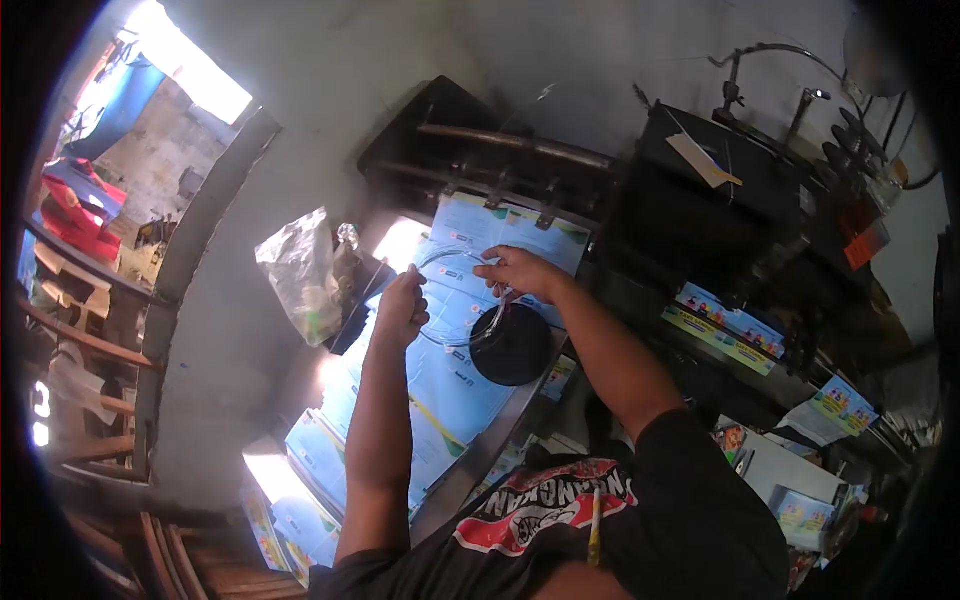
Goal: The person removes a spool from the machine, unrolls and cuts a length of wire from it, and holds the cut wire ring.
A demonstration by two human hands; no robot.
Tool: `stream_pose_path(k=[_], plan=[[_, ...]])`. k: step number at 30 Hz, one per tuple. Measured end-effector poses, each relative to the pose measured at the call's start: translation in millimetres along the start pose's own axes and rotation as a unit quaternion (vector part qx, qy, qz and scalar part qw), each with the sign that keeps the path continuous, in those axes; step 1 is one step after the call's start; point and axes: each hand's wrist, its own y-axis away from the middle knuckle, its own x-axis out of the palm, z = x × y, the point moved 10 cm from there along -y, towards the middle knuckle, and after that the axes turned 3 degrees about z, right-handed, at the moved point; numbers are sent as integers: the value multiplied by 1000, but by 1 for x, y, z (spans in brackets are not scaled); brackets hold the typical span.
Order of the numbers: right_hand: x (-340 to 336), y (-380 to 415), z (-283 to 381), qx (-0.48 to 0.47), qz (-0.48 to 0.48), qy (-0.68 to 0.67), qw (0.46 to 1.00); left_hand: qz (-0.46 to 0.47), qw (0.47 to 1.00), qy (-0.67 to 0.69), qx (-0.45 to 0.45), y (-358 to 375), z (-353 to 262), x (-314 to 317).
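A thin clear coil [462,343], like looped plastic tubing or wire, is stretched between my two hands above light-blue printed sheets [450,385]. My left hand [403,308] is closed in a fist on the coil's left side. On the opposite side, my right hand [520,273] pinches it between thumb and fingers. Below the right hand lies a round black disc [512,345] on the sheets, and the coil's lower right part overlaps its edge. The coil's exact material is too fine to make out.
A crumpled clear plastic bag [298,275] stands left of the sheets. Behind them is a dark machine [500,150] with a metal bar. Black equipment [730,190] rises at right, with colourful printed cards [725,328] below it. More stacked sheets [300,510] lie lower left.
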Motion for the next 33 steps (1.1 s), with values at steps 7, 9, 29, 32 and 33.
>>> stream_pose_path(k=[7, 9, 29, 32, 33], plan=[[22, -11, -9, 24, 23, -46, 998, -23, 999, 43, -22, 43, 16, -77], [22, -9, -11, 0, 26, -32, 999, -44, 998, 41, -16, 52, 20, -94], [-3, 169, -45, -154, -399, 182, 886, 205, 924, -204, -250, 115, 80, -69], [18, 197, -84, -111, -388, 116, 907, 227, 911, -218, -266, 142, 108, -51], [25, 206, -92, -110, -392, 114, 906, 237, 910, -194, -278, 152, 116, -44]])
